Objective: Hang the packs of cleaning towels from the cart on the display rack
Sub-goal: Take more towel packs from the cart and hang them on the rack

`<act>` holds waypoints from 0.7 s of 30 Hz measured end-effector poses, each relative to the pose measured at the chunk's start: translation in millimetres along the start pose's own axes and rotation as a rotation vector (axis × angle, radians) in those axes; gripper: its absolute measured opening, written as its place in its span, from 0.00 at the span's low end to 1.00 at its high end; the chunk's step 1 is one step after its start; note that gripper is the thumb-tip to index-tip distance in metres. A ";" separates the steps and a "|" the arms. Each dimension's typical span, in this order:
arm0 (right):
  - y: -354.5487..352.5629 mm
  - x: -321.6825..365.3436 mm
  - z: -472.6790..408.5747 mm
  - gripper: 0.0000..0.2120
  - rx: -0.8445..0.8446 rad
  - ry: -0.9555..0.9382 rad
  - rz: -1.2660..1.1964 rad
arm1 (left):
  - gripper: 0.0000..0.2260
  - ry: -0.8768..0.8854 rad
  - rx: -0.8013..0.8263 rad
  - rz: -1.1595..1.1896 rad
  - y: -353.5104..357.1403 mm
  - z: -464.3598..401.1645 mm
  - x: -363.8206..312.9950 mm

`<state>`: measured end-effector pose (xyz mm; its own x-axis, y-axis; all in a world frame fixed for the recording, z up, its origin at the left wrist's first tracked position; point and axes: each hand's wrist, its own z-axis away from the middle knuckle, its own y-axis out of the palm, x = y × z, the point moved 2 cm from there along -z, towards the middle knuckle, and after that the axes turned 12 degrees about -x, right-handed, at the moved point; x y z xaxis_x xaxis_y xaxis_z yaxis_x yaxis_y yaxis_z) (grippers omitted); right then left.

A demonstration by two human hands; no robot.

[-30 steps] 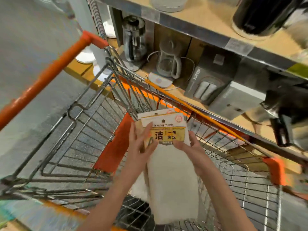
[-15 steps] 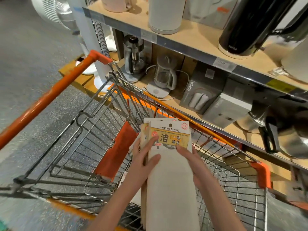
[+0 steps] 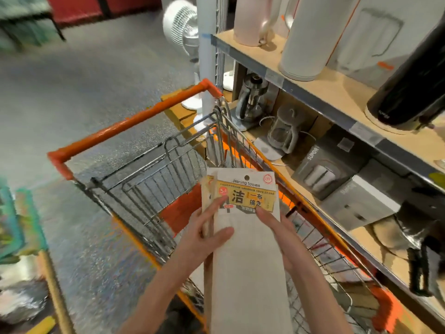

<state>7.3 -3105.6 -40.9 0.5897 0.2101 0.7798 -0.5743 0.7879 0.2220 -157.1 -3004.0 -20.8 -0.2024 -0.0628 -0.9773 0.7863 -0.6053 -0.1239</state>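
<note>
Both hands hold a small stack of flat cream cleaning-towel packs (image 3: 248, 256) w/ yellow-and-white card headers, lifted above the orange-trimmed wire shopping cart (image 3: 168, 179), near centre of view. Left hand (image 3: 204, 235) pinches the stack's left edge: thumb lies across the front pack, fingers reach up to the header and seem to fan the packs apart. Right hand (image 3: 281, 237) grips the right edge just below the header, fingers partly hidden behind it. At least two headers show, offset at top left; exact count can't tell.

Right of the cart is a wood-and-metal shelf unit (image 3: 342, 92) w/ tall white cylinders, a black flask and glass kettles. No display rack w/ hooks is in view, so step in hand looks like carrying/sorting packs before hanging.

To do it well, IMO: separate one pack w/ the left thumb, keep the rest clamped in the right hand so nothing slides back into the cart. Hold the pack by the header, not the limp towel body, keeping the round punched hole (image 3: 246, 177) clear of fingers. Square the header to the hook, then thread the hole on. The soft towel hangs long, so watch it doesn't snag on the cart wires.
</note>
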 end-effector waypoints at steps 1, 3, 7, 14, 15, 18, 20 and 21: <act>8.7 -1.1 0.3 0.28 0.011 0.007 0.003 | 0.28 0.002 -0.041 -0.007 -6.4 4.2 -0.5; 31.6 -6.1 1.6 0.31 0.054 0.009 0.039 | 0.26 -0.001 -0.129 0.051 -21.3 14.0 -2.3; 84.2 -21.7 10.6 0.41 0.155 0.011 0.157 | 0.20 0.000 -0.228 0.144 -62.7 36.9 -1.0; 200.0 -47.1 32.9 0.28 0.369 -0.032 0.311 | 0.20 -0.022 -0.514 0.371 -155.8 84.2 13.2; 219.8 -54.0 37.4 0.26 0.394 -0.023 0.332 | 0.20 -0.031 -0.559 0.372 -173.3 91.4 14.5; 281.6 -77.1 54.1 0.20 0.464 -0.032 0.422 | 0.21 -0.052 -0.669 0.359 -231.0 112.1 22.6; 323.1 -94.3 65.0 0.17 0.512 -0.066 0.474 | 0.20 -0.038 -0.746 0.301 -269.3 125.1 30.9; 343.7 -102.3 70.1 0.17 0.531 -0.068 0.494 | 0.20 -0.030 -0.777 0.280 -287.5 131.5 34.7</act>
<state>-290.3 -2896.9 -3.4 0.1636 0.4187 0.8933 -0.9727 0.2194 0.0754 -467.0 -2936.5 3.6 0.0537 -0.1577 -0.9860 0.9873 0.1561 0.0289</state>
